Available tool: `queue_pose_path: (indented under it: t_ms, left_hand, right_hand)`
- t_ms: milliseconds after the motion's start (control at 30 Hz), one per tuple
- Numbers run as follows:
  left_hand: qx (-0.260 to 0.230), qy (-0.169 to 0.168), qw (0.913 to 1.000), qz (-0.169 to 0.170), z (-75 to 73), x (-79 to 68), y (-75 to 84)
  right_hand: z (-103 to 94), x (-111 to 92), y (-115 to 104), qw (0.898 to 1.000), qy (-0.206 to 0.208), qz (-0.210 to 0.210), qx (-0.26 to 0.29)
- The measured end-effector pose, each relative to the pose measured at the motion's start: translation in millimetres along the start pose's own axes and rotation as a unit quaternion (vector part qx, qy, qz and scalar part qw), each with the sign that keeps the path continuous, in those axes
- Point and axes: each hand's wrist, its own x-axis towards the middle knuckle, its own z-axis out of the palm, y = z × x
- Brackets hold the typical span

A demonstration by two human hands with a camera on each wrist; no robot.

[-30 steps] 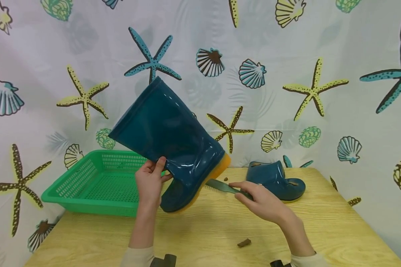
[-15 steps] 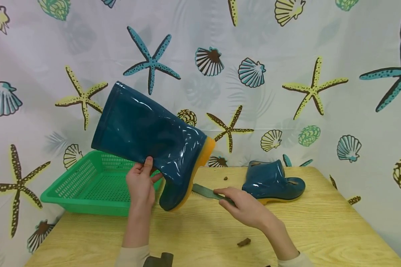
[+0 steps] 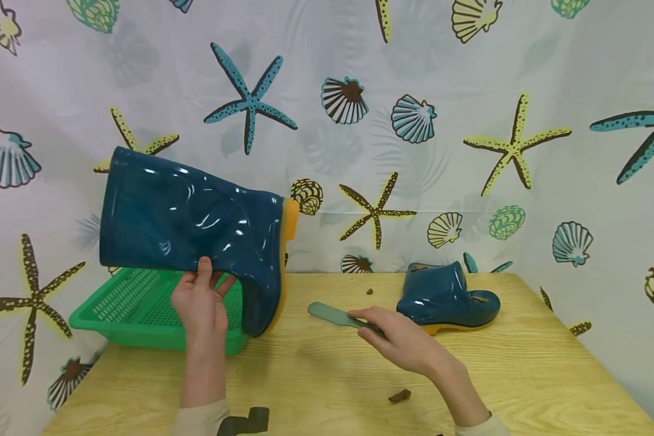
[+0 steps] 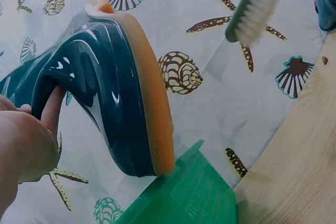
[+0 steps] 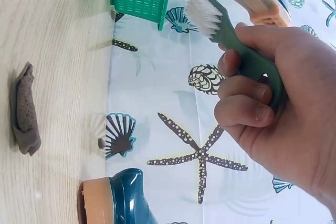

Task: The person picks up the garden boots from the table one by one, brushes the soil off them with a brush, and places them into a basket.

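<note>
White starfish-and-shell cloth hangs behind your pale wooden table. Your left hand has its grip clamped on a glossy blue rubber boot, tipped sideways above the green perforated basket. Your right hand grips a green white-bristled brush, right of the boot's orange sole, apart from it.

Setting: curtained-off tabletop station; wider room type undeterminable. Evidence: hanging curtain (sea-life pattern, rather cheerful) spanning 9 through 12 to 3 o'clock; wood-grain table at 6 o'clock.
</note>
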Motion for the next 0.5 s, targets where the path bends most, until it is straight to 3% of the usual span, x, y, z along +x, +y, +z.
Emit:
queue_pose_path:
  t_ms: [100, 200, 400, 500]
  left_hand:
    - [-0.042, 0.012, 0.9987, 0.027, -2.6, 2.8, 4.9]
    - [-0.045, 0.021, 0.9977, 0.046, -4.3, 6.1, 8.1]
    - [0.059, 0.032, 0.9942, 0.085, -12.5, 11.4, 12.0]
    - [0.078, 0.037, 0.9918, 0.094, -16.9, 15.6, 14.0]
  right_hand:
    - [-2.5, -1.4, 2.4, 1.000, -0.001, 0.007, 0.003]
    - [-6.7, -2.4, 4.5, 1.000, 0.000, 0.019, 0.008]
    - [-9.5, -4.5, 8.4, 0.999, 0.001, 0.035, 0.030]
    - [-10.5, -5.7, 11.5, 0.999, 0.004, 0.039, 0.031]
